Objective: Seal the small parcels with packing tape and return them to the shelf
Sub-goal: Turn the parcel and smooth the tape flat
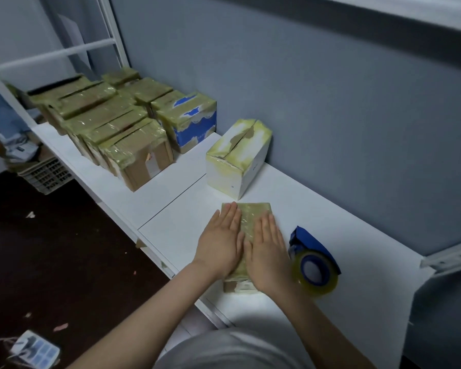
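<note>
- Head view: small parcel, wrapped in yellowish tape, lies flat on the white shelf near its front edge.
- Left hand is flat on the parcel's left half, fingers straight and close together, palm down.
- Right hand is flat on the parcel's right half, fingers likewise straight. The two hands lie side by side, thumbs nearly touching, neither gripping.
- Just right of the parcel: blue tape dispenser with a roll of clear tape, resting on the shelf.
- Beyond the parcel, against the grey wall: white box, its top flaps taped.
- Farther beyond and left of the parcel: blue-and-white box, then a packed row of taped brown parcels.
- Far left of the parcel, on the floor: slatted crate.
</note>
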